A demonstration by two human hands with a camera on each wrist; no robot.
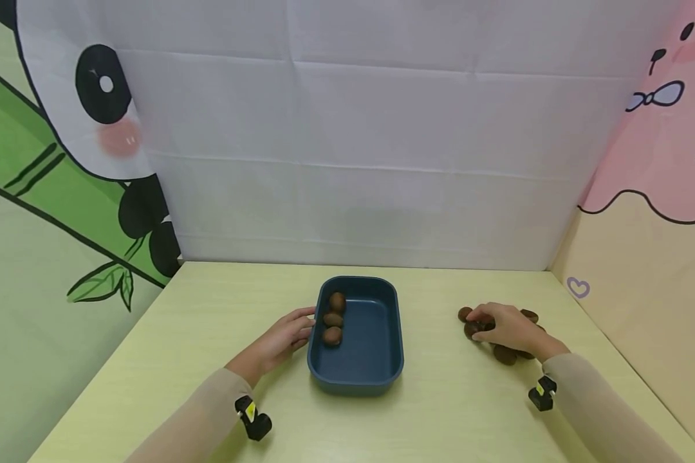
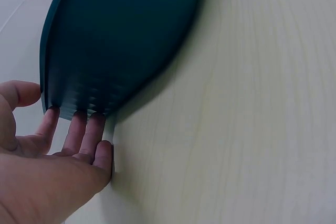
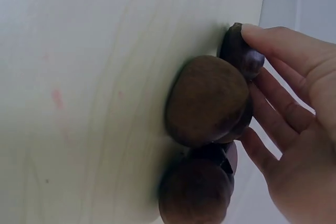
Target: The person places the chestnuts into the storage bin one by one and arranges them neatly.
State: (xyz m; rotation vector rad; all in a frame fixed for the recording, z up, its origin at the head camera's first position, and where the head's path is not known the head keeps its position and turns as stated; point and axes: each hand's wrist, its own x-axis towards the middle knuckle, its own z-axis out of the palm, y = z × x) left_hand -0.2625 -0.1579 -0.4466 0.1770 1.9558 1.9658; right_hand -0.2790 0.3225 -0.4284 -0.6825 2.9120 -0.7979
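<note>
Three chestnuts (image 1: 333, 319) lie in a row along the left side of a deep blue tray (image 1: 376, 373). My left hand (image 1: 282, 339) touches that tray's left wall with extended fingertips; the left wrist view shows the fingers (image 2: 75, 132) against its outer side. Over to the right, my right hand (image 1: 506, 328) reaches down over a pile of chestnuts (image 1: 504, 354). Seen from the right wrist, its thumb and fingers pinch a small dark chestnut (image 3: 241, 53) at the pile's end. Larger chestnuts (image 3: 207, 100) sit right beside the fingers, and the palm partly hides the pile from above.
Both hands work over a pale yellow wooden table (image 1: 428, 418). A white cloth (image 1: 370, 161) hangs along the back edge, with cartoon-printed panels (image 1: 643, 276) at the sides. Small black cameras (image 1: 253, 419) are strapped to both wrists.
</note>
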